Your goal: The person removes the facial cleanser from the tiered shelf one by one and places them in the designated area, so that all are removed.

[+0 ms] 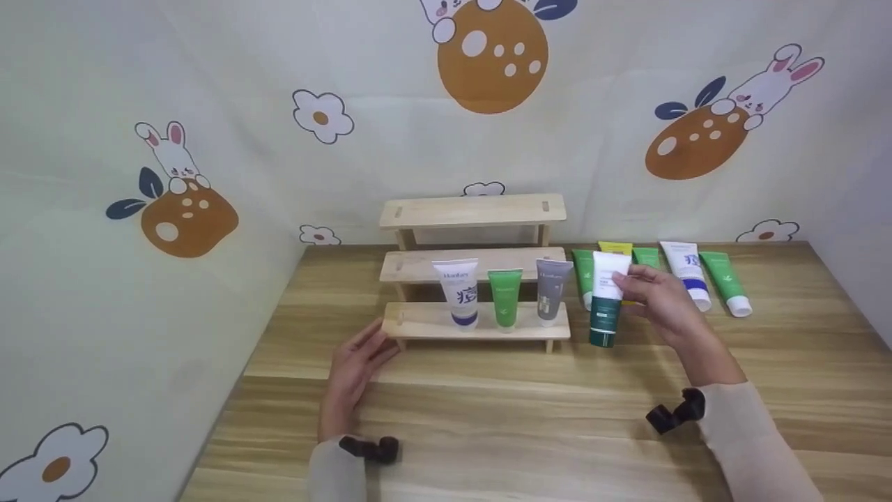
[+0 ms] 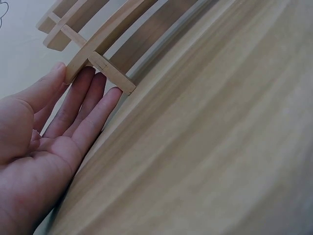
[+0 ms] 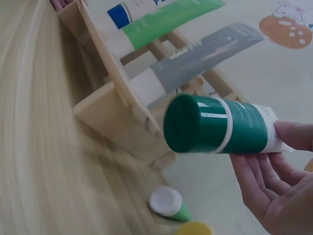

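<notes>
Green-white tube in fingers, gap to shelf edge

Tiered stand: bare wood, smooth and matt. Surface: wood-grained, with a low sheen. White-and-green tube, right: smooth plastic; its cap glossy. Gray tube: plastic, softly shiny. Far backdrop: printed cloth, matt, lightly creased.

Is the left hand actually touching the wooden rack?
Touching. The left wrist view shows the left hand with its thumb against the end of the wooden rack, fingers reaching under it.
</notes>
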The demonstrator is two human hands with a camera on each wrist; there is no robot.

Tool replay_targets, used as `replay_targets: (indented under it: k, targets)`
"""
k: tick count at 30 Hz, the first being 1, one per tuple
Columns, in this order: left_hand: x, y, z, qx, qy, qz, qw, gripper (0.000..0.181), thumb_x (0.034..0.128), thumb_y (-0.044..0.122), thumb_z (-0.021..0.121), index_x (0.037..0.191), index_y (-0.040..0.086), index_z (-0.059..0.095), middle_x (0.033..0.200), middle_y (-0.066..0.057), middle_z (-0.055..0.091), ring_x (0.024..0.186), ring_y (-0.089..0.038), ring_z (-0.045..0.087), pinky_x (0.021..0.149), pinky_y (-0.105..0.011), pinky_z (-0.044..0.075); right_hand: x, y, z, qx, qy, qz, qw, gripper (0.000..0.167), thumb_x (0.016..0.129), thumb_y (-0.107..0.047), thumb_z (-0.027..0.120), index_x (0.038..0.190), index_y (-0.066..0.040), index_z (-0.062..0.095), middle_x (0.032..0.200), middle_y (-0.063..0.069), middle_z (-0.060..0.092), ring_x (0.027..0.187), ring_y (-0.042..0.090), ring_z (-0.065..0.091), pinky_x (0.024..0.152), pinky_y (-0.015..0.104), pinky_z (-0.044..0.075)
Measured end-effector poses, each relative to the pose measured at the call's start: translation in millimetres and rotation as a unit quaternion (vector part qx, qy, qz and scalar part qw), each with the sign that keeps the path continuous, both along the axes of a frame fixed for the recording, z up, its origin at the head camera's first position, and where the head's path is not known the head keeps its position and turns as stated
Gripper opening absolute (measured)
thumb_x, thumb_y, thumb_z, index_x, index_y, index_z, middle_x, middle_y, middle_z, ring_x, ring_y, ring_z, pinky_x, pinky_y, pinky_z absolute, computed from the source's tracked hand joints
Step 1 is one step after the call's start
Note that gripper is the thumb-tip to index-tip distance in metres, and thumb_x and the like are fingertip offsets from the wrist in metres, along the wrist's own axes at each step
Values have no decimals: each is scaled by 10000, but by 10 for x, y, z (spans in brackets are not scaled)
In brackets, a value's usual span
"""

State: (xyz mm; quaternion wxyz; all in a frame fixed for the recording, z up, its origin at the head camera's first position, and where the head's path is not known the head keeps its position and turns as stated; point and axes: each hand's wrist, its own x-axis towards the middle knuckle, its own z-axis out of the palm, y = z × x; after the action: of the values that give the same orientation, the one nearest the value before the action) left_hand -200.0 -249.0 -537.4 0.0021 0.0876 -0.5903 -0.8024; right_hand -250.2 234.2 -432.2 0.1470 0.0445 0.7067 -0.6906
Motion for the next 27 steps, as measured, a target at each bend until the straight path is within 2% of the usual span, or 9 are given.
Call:
replay_targets:
  k: [2,4,6,8,10,13,20,27]
  targets:
    - [-1,-2,9,15,-27,17,10000,505,999,58,594,1458,-69,425,1324,-214,625,1032,-213,708,991,-381,607,-29,27,-57,59,-115,132,9998,533,965,-337,674,1349,-58,432,972,-100,651,902,53,641,844,232,596]
    - [-3,-9,10,-30,-62,33,10000,512,996,69,604,1460,-63,432,1281,-172,652,1027,-195,705,984,-369,611,-51,49,-118,87,-228,274,9993,524,963,-333,679,1337,-60,435,960,-79,667,890,69,657,826,244,606]
    - [-2,-15,6,-65,-119,56,9999,509,994,76,611,1459,-49,447,1301,-181,639,1031,-188,703,979,-361,612,-70,66,-186,127,-324,411,9985,491,962,-318,682,1312,-63,450,953,-65,679,879,82,668,807,253,614]
    - [-2,-18,3,-113,-126,76,9998,504,994,81,612,1457,-42,455,1405,-237,568,1056,-201,702,983,-368,610,-88,73,-252,215,-444,545,9973,476,957,-315,690,1299,-75,462,960,-64,679,888,92,669,809,264,618]
    - [-2,-17,1,-132,-139,74,9998,495,998,75,603,1459,-31,459,1498,-265,468,1079,-210,698,994,-375,605,-108,74,-310,284,-556,635,9960,486,952,-297,697,1302,-62,456,951,-55,675,882,102,671,804,274,626]
    - [-4,-13,2,-183,-103,27,9998,503,1003,78,596,1466,-41,438,1521,-278,431,1091,-212,692,1003,-380,600,-131,77,-363,430,-684,761,9938,565,947,-280,703,1358,-18,418,960,-33,666,883,120,675,813,291,638]
    - [-5,0,23,-88,-59,102,9999,511,990,80,617,1455,-49,449,1498,-270,464,1052,-204,708,970,-368,617,-151,97,-435,535,-770,1010,9905,781,940,-288,710,1480,83,285,1053,37,657,943,160,681,879,336,640]
    - [2,6,8,-7,-76,79,9999,489,995,66,604,1450,-38,459,1505,-254,466,1071,-214,702,989,-380,608,-144,136,-509,741,-999,1110,9860,787,923,-325,729,1471,64,321,1111,66,648,973,181,675,873,350,646]
